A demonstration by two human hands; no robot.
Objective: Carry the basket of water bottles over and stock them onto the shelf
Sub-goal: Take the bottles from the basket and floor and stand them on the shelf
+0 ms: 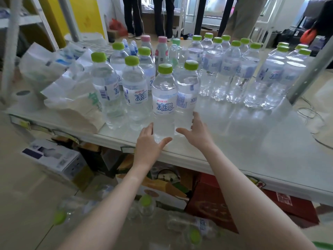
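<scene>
Clear water bottles with green caps stand in groups on the white shelf board (252,141). My left hand (149,143) grips the base of the frontmost bottle (163,103), thumb in front and fingers on its left side. My right hand (196,132) cups the base of the bottle just behind and to the right (187,92), thumb at its front and fingers along its right side. Both bottles stand upright near the shelf's front edge. Below my arms, more green-capped bottles (146,202) lie blurred; the basket itself is hard to make out.
Crumpled plastic wrap and bags (68,83) lie on the shelf's left part. Pink-capped bottles (162,49) stand at the back. Cardboard boxes (207,199) fill the level under the shelf. A metal upright (310,69) rises at right. Several people's legs (133,15) stand beyond.
</scene>
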